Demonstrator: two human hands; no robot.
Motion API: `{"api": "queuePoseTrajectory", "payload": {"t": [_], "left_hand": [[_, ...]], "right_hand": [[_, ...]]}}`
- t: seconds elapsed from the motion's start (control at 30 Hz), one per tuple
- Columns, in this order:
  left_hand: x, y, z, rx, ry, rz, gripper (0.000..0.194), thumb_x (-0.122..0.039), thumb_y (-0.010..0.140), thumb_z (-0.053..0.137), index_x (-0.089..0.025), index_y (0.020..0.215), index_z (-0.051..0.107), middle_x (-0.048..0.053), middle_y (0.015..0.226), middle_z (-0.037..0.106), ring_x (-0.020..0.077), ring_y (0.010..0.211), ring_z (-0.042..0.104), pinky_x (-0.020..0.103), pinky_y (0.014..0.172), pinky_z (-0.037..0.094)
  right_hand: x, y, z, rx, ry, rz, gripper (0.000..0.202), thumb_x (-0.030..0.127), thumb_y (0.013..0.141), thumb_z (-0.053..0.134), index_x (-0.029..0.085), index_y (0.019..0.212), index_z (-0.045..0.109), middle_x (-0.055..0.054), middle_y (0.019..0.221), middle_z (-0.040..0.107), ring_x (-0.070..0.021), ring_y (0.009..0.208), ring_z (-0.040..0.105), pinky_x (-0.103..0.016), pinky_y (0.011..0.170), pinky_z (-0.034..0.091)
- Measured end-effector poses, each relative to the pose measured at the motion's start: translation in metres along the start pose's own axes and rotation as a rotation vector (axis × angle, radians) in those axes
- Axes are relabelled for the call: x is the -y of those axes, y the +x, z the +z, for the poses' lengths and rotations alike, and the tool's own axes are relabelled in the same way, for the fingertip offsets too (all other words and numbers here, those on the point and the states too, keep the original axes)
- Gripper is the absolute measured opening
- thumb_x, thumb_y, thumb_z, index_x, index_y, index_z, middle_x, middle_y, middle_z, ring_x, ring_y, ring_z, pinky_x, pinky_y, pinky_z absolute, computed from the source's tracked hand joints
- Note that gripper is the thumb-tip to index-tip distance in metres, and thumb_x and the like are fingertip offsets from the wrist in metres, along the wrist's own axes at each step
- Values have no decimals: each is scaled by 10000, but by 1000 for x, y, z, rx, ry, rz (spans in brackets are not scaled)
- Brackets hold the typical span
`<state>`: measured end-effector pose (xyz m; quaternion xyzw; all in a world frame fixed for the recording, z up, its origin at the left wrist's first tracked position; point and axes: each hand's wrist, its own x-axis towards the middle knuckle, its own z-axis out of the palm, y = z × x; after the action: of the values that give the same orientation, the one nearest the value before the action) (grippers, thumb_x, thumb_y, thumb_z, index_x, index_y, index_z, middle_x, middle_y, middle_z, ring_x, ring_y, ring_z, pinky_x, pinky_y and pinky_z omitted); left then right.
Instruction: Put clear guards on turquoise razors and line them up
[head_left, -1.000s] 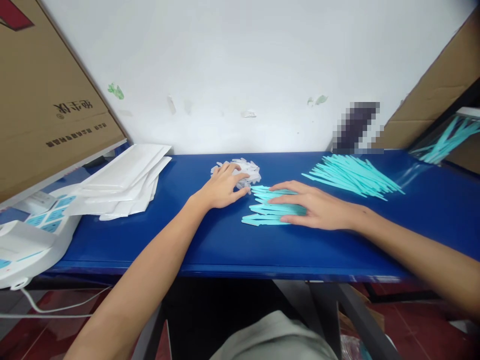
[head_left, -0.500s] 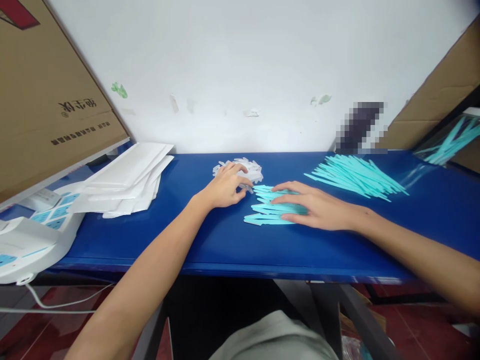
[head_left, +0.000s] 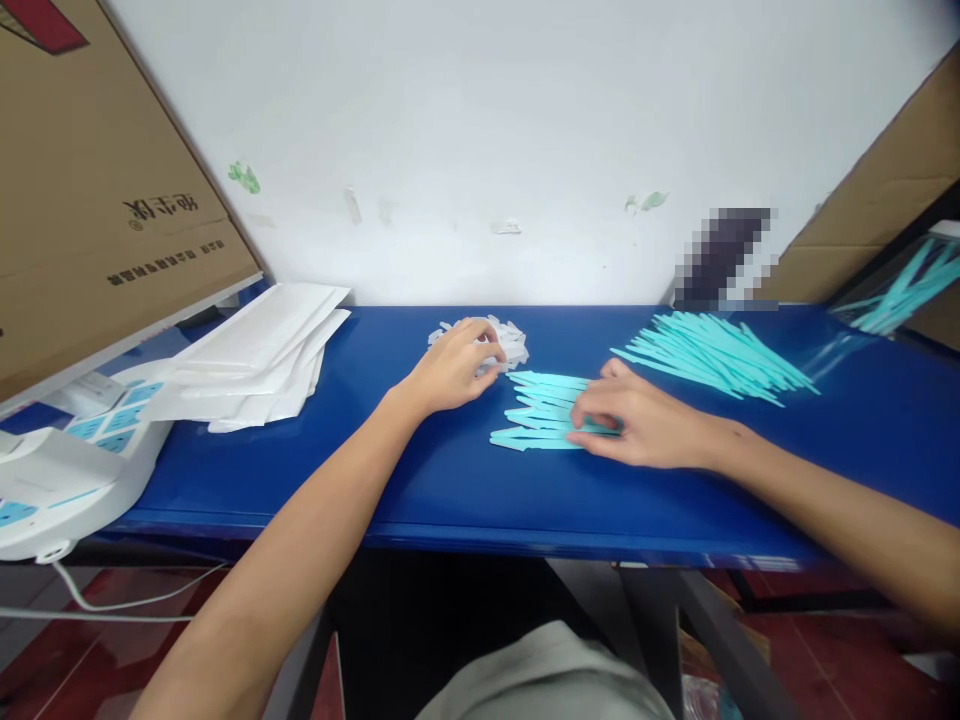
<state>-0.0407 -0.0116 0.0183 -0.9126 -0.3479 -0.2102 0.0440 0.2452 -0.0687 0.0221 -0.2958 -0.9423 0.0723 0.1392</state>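
My left hand (head_left: 459, 365) rests over a heap of small translucent white plastic pieces (head_left: 514, 342), its fingers curled and the thumb close to them. Whatever lies between those fingertips is hidden. To the right, a row of thin teal plastic sticks with pointed, notched ends (head_left: 536, 412) lies side by side on the blue table (head_left: 420, 470). Bent over the right end of this row, my right hand (head_left: 637, 415) has its thumb and index finger closed on a teal stick. The palm and the ends of the sticks are partly covered by the hand.
A larger pile of teal sticks (head_left: 712, 355) lies at the back right. White padded envelopes (head_left: 255, 345) are stacked on the left, beside a white device with blue panels (head_left: 112, 430). A cardboard box (head_left: 112, 180) leans at far left; a clear bag of teal sticks (head_left: 900, 290) sits far right.
My right hand's fingers, spread over the teal sticks before, have curled in and drawn back to the right. My left hand stays at the white heap, its thumb and fingers slightly shifted.
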Motion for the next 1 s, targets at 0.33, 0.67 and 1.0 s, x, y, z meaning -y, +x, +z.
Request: {"api": "queuePoseTrajectory", "payload": {"t": [0.33,0.67,1.0], "left_hand": [[-29,-18,-36,168,87,-124,328,-369,1041,443,-186,845,630,58,785,663,211,714,605,338,685,426],[-63,-83,-21,125,190,-197,333,-244,1079,372,-182,1141,693,82,1015,688,236,916,618,393,822,483],[-64,-85,-17,43,81,-272,255,-251,1064,441,-192,1140,677,64,1039,734,231,920,643,396,821,505]], "right_hand": [[4,0,1,20,55,-25,272,412,963,595,201,944,765,-2,558,590,-164,617,532,-287,647,397],[9,3,-9,139,4,47,301,398,992,556,195,999,778,-70,893,691,-173,714,629,-279,621,411],[26,25,-32,400,-59,116,142,272,903,596,212,873,722,-27,726,684,-179,645,599,-288,612,362]]}}
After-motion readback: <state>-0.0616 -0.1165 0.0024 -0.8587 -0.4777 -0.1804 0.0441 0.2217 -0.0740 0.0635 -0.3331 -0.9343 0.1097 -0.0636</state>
